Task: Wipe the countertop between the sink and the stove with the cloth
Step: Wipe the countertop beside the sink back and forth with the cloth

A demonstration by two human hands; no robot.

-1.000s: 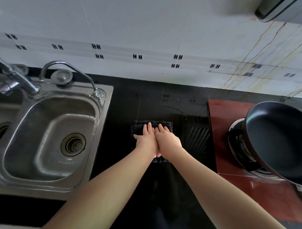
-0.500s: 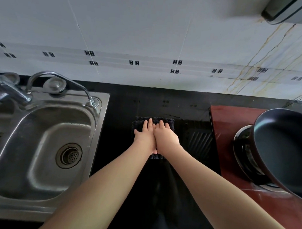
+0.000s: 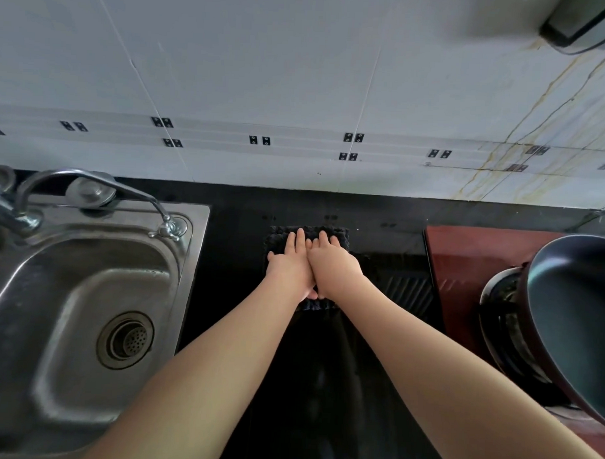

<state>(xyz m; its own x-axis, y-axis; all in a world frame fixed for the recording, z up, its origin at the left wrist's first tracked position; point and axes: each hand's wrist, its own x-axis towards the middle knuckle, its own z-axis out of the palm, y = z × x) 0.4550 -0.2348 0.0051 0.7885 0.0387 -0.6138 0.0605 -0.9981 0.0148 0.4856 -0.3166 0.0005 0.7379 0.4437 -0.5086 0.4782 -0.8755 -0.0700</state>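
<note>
Black surface (image 3: 231, 261) between steel sink (image 3: 86, 290) at left and stove (image 3: 464, 269) at right. Dark cloth (image 3: 340, 234) lies flat mid-strip, toward the far wall. Left hand (image 3: 289, 268) and right hand (image 3: 334, 268), side by side and touching, press on it with fingers extended, not gripping. Dark frying pan (image 3: 579, 325) on burner.
</note>
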